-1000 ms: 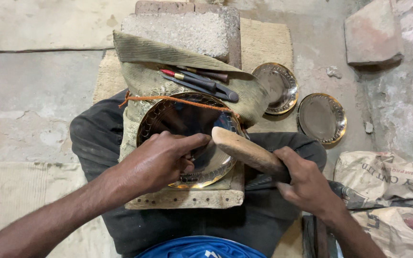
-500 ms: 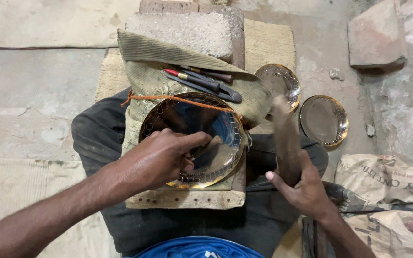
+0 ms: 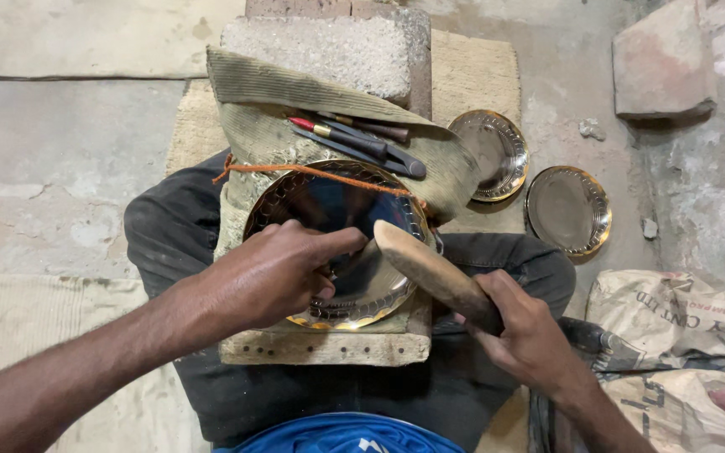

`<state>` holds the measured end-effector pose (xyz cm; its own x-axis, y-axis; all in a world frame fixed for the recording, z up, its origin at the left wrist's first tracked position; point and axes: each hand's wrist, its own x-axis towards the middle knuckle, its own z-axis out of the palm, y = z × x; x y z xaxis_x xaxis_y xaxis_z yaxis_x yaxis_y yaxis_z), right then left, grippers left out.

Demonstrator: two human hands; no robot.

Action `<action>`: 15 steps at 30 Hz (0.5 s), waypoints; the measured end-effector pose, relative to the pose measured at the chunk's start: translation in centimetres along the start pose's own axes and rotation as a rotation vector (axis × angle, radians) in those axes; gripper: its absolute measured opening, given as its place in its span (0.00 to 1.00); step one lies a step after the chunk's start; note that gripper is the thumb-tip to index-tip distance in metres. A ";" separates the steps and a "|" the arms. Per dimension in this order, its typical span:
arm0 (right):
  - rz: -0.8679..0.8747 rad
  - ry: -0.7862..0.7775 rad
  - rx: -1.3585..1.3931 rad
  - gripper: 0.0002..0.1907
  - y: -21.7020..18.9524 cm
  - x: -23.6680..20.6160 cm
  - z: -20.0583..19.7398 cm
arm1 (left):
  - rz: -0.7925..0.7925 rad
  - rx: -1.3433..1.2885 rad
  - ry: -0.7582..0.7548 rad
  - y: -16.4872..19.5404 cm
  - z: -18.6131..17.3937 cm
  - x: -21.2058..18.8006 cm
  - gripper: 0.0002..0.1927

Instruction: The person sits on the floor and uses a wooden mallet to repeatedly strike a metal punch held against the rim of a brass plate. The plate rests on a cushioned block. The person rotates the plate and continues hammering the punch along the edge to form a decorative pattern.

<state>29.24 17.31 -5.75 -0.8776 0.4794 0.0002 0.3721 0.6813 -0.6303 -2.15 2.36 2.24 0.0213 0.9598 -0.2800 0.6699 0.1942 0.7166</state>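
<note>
A shiny brass plate (image 3: 329,210) with a patterned rim lies on a wooden board (image 3: 329,346) across my lap. My left hand (image 3: 274,268) rests on the plate, fingers pinched around a small tool that is mostly hidden. A wooden mallet (image 3: 430,270) is gripped in my right hand (image 3: 526,331), its rounded head down at the tip of my left fingers, over the plate's right side.
Several chisels (image 3: 354,138) lie on a folded cloth (image 3: 295,101) just beyond the plate, in front of a stone block (image 3: 320,46). Two more brass plates (image 3: 488,155) (image 3: 568,210) sit on the floor at right. Printed sacks (image 3: 681,352) are at lower right.
The mallet was down a second ago, swung up and to the right half a second ago, and has come down again against my left fingers. My left hand stayed on the plate.
</note>
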 end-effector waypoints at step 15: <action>0.218 0.179 0.199 0.25 -0.6 0.1 0.8 | -0.023 0.061 -0.051 0.1 -0.4 0.0 0.27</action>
<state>28.70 16.46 -5.95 -0.7102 0.7035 -0.0264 0.4639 0.4394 -0.7693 -2.42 2.49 2.56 0.0420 0.9433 -0.3292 0.7143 0.2021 0.6701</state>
